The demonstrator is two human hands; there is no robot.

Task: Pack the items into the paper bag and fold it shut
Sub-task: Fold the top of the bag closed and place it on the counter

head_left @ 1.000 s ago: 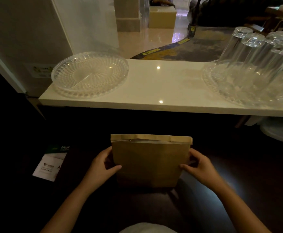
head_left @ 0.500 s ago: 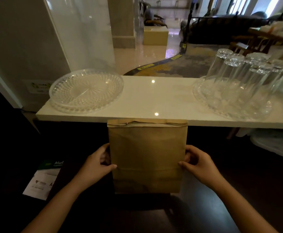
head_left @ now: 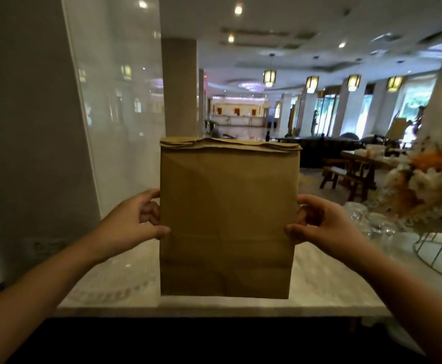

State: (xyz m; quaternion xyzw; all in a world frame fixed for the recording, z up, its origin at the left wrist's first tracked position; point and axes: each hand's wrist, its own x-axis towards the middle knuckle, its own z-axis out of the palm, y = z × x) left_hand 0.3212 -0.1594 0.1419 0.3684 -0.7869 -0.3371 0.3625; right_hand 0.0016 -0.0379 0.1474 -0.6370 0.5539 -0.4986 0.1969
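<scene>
A brown paper bag point(head_left: 227, 219) stands upright in the middle of the view, over the white counter point(head_left: 319, 282). Its top edge is folded over into a flat band. My left hand point(head_left: 136, 222) grips the bag's left side, thumb on the front face and fingers behind. My right hand point(head_left: 317, 222) grips the right side in the same way. Whatever is inside the bag is hidden. I cannot tell whether the bag's bottom touches the counter or hangs just above it.
A clear plastic platter point(head_left: 117, 287) lies on the counter left of the bag, partly behind it. Upturned clear glasses point(head_left: 367, 222) stand at the right, beside a wire stand with flowers point(head_left: 424, 185). A glass panel point(head_left: 117, 114) rises at the left.
Both hands have lifted the bag from the dark lower surface up to the level of the white counter. My view has tilted up toward the hall beyond.
</scene>
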